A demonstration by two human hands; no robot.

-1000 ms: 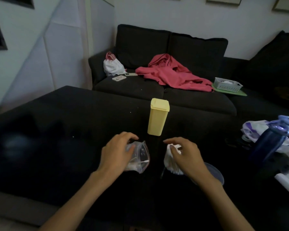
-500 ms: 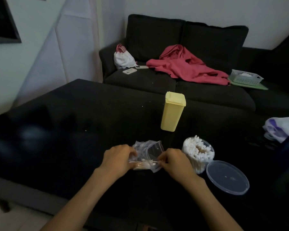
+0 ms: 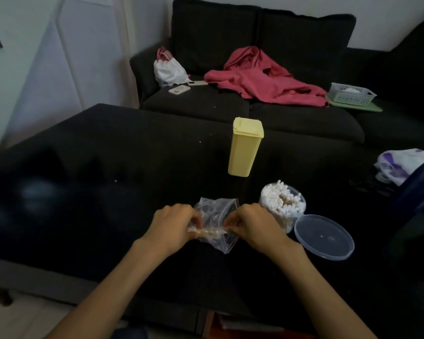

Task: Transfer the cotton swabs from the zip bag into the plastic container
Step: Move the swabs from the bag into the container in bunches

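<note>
A clear zip bag [image 3: 217, 220] lies crumpled on the black table [image 3: 88, 182] in front of me, with a small bunch of cotton swabs [image 3: 212, 232] showing through its lower part. My left hand [image 3: 174, 225] pinches the bag's left side. My right hand [image 3: 251, 225] pinches its right side. Just right of my right hand stands a round clear plastic container [image 3: 282, 204], open and packed with upright cotton swabs. Its clear lid [image 3: 324, 237] lies flat on the table next to it.
A tall yellow lidded box [image 3: 245, 150] stands behind the bag. A white and purple bag [image 3: 399, 167] and a dark blue object [image 3: 419, 192] sit at the right edge. Beyond the table is a dark sofa with a red cloth [image 3: 264, 81] and a white basket [image 3: 351, 92].
A second ago my right hand held the swab container; it now stands on the table and that hand has joined the left on the zip bag. The view has tilted down.
</note>
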